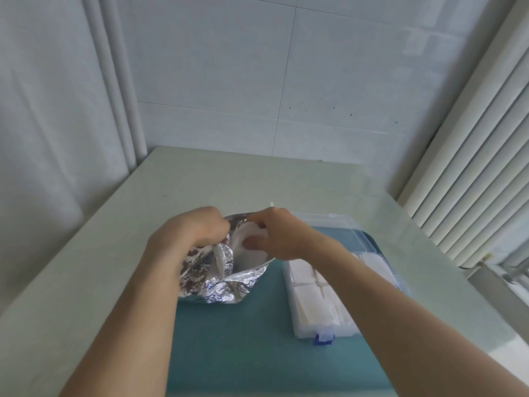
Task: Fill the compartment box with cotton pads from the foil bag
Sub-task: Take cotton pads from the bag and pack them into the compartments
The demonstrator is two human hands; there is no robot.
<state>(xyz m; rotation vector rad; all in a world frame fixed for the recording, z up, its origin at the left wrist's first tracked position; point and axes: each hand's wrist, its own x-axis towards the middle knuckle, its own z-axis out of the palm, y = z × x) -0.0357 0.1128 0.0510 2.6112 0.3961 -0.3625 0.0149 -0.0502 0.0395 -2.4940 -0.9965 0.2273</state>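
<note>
Head view: a crumpled foil bag [220, 279] stands open on a teal mat [243, 339] laid over the pale tabletop [229, 179], its left rim gripped by the left hand [189, 230] while the right hand [274, 236] reaches into the mouth and pinches a wad of white cotton pads [246, 239]. To the right of the bag, under the right forearm, lies a clear compartment box [323, 310] with a blue latch [323, 338] on its near side, its lid open at the far end and its visible compartments holding stacks of white pads. Behind the tabletop are a tiled wall [315, 81] and, at right, slatted blinds [472, 167].
</note>
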